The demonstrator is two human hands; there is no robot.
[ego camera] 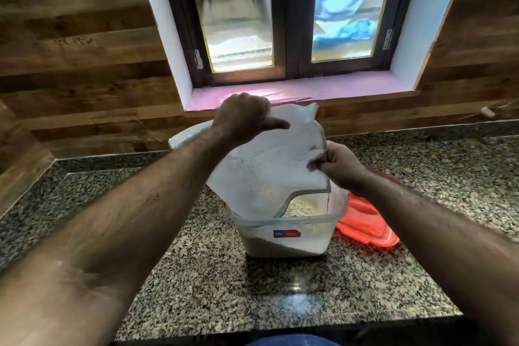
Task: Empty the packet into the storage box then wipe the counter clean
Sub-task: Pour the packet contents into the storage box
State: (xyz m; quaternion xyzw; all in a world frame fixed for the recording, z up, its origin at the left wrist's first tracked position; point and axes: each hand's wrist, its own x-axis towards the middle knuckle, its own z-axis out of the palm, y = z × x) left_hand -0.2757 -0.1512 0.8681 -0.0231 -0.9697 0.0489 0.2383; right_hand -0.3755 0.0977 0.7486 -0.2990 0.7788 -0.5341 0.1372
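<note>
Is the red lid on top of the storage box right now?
No, the red lid lies flat on the granite counter to the right of the open storage box.

Rear wall (pixel 70 45) — horizontal wood-grain panelling, continuous on both sides of a recessed window (pixel 289 14). Window frame dark brown, two panes of frosted glass; blurred dark shapes show behind the left pane, blue shapes behind the right. Metal hinges (pixel 388 39) fitted at the outer edges of the frame. White reveals (pixel 163 28) line the recess. The sill (pixel 337 87) is covered in pink sheeting — wrinkled towards its left portion. A small white object (pixel 487 112) sits against the wall at far right; detail indistinct.
</note>
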